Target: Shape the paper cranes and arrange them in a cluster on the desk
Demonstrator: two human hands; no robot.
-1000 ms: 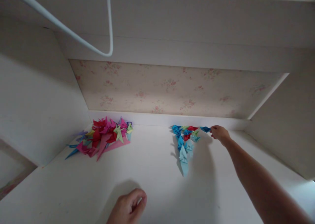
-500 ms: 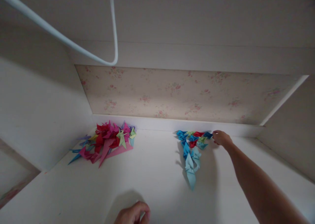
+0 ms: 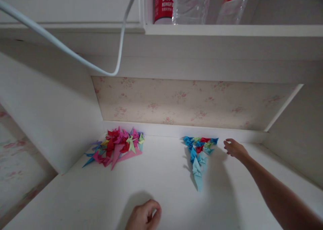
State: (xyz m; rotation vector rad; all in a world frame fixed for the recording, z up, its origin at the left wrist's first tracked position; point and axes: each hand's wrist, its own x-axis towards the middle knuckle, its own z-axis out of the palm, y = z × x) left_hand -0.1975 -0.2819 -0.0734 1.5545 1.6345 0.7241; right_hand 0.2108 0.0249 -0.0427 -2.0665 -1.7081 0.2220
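Observation:
Folded paper cranes (image 3: 197, 167) in blue, light blue, green and red lie in a wedge-shaped group on the right half of the white desk surface. Just right of the group's dark blue corner, my right hand (image 3: 234, 148) hovers apart from it, fingers loosely spread and holding nothing. My left hand (image 3: 145, 214) rests low in the middle, its fingers curled in towards the thumb, with no object visible in it. At the left back, a heap of paper cranes (image 3: 114, 145), mostly pink and red with some green, purple, yellow and blue, lies beside the side panel.
A white cable (image 3: 75, 56) loops down at upper left. Overhead, a shelf (image 3: 227, 30) carries clear plastic bottles (image 3: 190, 6) and a red-labelled container (image 3: 164, 4). Floral wallpaper (image 3: 191, 102) covers the back wall; white panels (image 3: 58, 98) enclose the sides.
My right hand has let go of the dark blue crane at the group's corner and drawn off to the right. The view has tilted up, bringing the shelf and bottles into sight.

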